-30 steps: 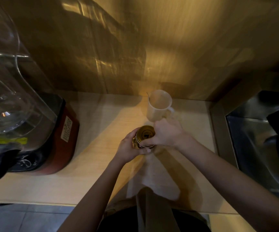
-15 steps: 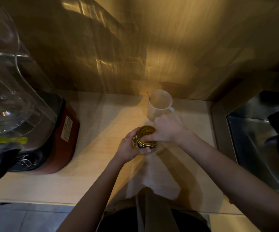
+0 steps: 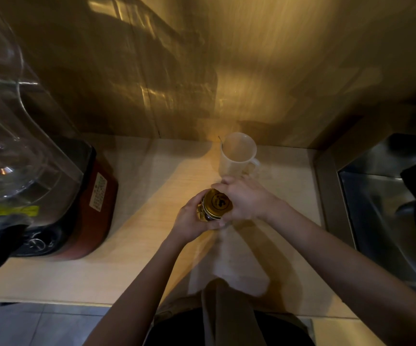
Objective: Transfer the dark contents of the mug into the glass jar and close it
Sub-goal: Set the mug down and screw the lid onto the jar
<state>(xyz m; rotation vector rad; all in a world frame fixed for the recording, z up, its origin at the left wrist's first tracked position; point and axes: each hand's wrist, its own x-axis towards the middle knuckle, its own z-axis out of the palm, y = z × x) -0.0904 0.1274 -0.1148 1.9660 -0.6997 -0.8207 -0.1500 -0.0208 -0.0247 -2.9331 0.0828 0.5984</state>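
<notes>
A person's left hand [image 3: 189,222] grips the glass jar [image 3: 208,214] on the wooden counter [image 3: 152,186] while the right hand [image 3: 245,199] clasps its gold lid [image 3: 217,202], apparently screwing it shut; the white mug [image 3: 237,156] stands behind. Next, likely a final tightening twist.
</notes>
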